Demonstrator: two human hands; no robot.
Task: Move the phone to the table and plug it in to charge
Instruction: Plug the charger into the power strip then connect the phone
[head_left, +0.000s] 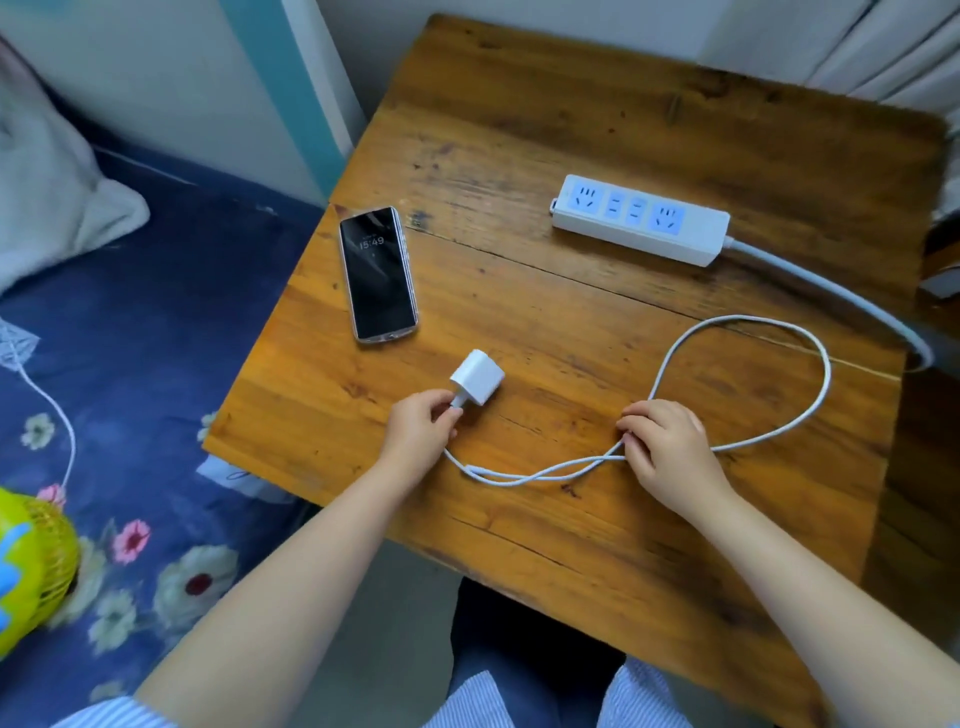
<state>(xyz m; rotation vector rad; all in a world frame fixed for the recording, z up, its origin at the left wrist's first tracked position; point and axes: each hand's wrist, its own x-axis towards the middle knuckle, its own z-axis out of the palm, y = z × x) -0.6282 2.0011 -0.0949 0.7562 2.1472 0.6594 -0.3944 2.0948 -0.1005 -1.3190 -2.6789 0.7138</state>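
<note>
The phone (377, 274) lies face up near the left edge of the wooden table (571, 130), its screen showing 15:49, with nothing plugged into it. A white charger block (478, 378) rests just below it. My left hand (421, 423) pinches the cable's plug where it meets the block. The white charging cable (748, 332) runs from there in a big loop across the table. My right hand (670, 452) pinches the cable where the loop crosses itself. A white power strip (640, 219) lies at the back right with all its sockets bare.
The strip's thick grey cord (852, 296) curves off the table's right edge. A bed with a blue flowered sheet (156, 364), a pillow (47, 171), a yellow fan (31, 566) and another thin white cable (52, 405) lies to the left. A curtain (893, 47) hangs at the back right.
</note>
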